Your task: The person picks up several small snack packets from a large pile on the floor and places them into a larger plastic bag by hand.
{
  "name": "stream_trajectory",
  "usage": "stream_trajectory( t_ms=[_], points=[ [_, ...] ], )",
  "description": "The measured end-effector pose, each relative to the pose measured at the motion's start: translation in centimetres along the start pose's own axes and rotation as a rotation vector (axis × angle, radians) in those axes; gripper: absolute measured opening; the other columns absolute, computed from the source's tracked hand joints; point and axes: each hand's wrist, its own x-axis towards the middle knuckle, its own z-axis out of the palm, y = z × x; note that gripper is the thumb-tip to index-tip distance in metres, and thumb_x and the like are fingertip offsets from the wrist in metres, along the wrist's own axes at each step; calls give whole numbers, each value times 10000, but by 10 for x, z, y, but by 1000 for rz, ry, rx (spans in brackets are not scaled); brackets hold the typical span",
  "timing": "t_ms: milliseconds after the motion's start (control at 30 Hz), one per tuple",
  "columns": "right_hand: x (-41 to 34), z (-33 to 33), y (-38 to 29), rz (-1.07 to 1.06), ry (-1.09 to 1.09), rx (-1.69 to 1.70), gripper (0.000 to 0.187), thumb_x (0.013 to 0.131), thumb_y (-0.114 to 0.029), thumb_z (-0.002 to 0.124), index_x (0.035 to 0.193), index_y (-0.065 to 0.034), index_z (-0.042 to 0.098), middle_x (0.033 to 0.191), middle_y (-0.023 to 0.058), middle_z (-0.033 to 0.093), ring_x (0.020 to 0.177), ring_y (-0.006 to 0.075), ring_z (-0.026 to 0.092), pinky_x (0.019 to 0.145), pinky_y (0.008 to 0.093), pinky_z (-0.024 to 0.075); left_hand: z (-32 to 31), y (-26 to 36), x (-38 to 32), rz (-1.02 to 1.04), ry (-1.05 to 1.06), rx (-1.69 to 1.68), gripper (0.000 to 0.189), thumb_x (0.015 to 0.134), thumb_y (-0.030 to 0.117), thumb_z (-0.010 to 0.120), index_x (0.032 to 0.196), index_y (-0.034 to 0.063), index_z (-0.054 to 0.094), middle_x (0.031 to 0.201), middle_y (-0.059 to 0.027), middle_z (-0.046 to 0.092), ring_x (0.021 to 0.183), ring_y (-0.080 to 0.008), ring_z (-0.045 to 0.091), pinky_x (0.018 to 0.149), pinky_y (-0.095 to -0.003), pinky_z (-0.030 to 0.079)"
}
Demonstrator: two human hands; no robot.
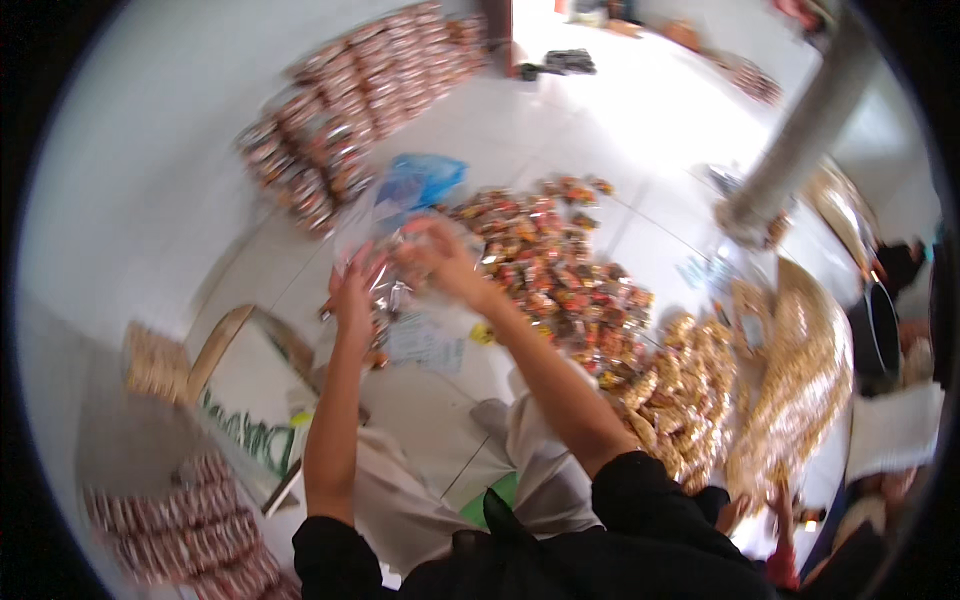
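My left hand (354, 281) grips the left side of a clear plastic bag (397, 289), which looks partly filled with small packets. At the bag's right side is my right hand (442, 255), blurred, so its grip is not clear. Just beyond both hands lies a blue plastic bag (424, 180) on the floor. A heap of small wrapped packets (559, 277) in brown, red and yellow spreads to the right of my right hand. Printed paper or plastic (427, 341) lies on the tiles below the hands.
Golden-brown packets (682, 390) are piled beside my right arm, next to a large full clear sack (795, 375). Stacked packs (390, 75) line the wall; more stacks (187, 525) stand lower left near an open carton (247, 397). A pillar (802, 127) rises at right. Other people's hands (780, 517) show lower right.
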Motion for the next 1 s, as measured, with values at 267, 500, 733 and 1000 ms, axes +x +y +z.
stream_trajectory(
  t_ms=[267,500,733,1000],
  points=[
    [26,-31,33,311,162,-3,753,827,-546,473,1309,-3,274,1242,175,443,1060,286,501,879,399,404,-26,57,-15,70,269,-461,429,892,65,426,1294,168,318,1326,-102,368,1189,-267,412,1011,-399,358],
    [29,30,26,495,-116,418,636,854,-329,545,1286,29,245,1206,203,478,964,313,579,847,383,461,-43,74,-35,178,171,-297,417,907,144,435,1299,155,293,1323,-98,371,1172,-273,429,954,-379,390],
    [40,61,23,-152,134,-483,470,773,96,476,1204,-62,381,928,124,629,698,147,629,569,251,484,-154,93,-61,288,638,-430,381,879,135,490,1247,157,393,1227,-48,487,1082,-204,500,873,-298,417],
    [45,149,53,-725,31,-1132,693,667,93,456,1293,-193,376,952,128,593,791,285,526,774,376,415,-191,141,-121,725,671,510,369,802,23,551,1149,76,437,1081,-40,565,1013,-164,513,888,-309,397]
  ],
)
